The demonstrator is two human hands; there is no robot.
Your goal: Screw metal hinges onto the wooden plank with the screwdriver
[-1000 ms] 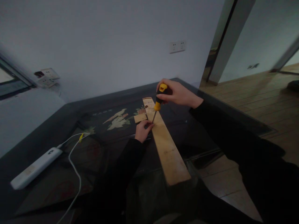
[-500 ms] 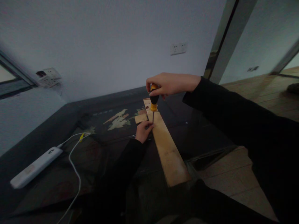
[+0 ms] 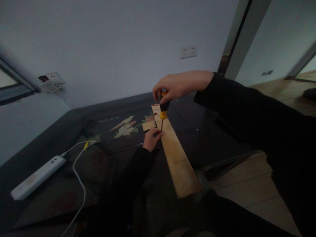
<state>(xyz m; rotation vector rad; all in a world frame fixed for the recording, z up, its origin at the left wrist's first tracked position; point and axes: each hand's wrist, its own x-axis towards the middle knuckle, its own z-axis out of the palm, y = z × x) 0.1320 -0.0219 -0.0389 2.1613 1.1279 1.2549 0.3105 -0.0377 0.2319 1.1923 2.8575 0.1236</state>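
A yellow-and-black screwdriver (image 3: 163, 106) stands nearly upright, its handle gripped from above by the fingers of my right hand (image 3: 172, 86). Its metal shaft points down at a long pale wooden board (image 3: 179, 158) that lies on the dark tabletop. Beside the tip, my left hand (image 3: 151, 139) rests at the board's left edge with thumb and fingers pinched. Whatever sits between those fingertips, such as a screw, is too small to make out. A small square piece of wood (image 3: 148, 125) lies against the board just beyond my left hand.
The dark table (image 3: 120, 148) carries a painted bird-and-flower pattern. On its left lies a white power strip (image 3: 37, 179) with a white cable (image 3: 82, 184) trailing toward me. Wall sockets (image 3: 189, 51) sit on the wall behind, and a tiled floor (image 3: 247, 184) shows at right.
My right hand has shifted slightly and loosened its fingers around the handle, and the screwdriver's top leans a little more to the right. My left hand and the board stay in place.
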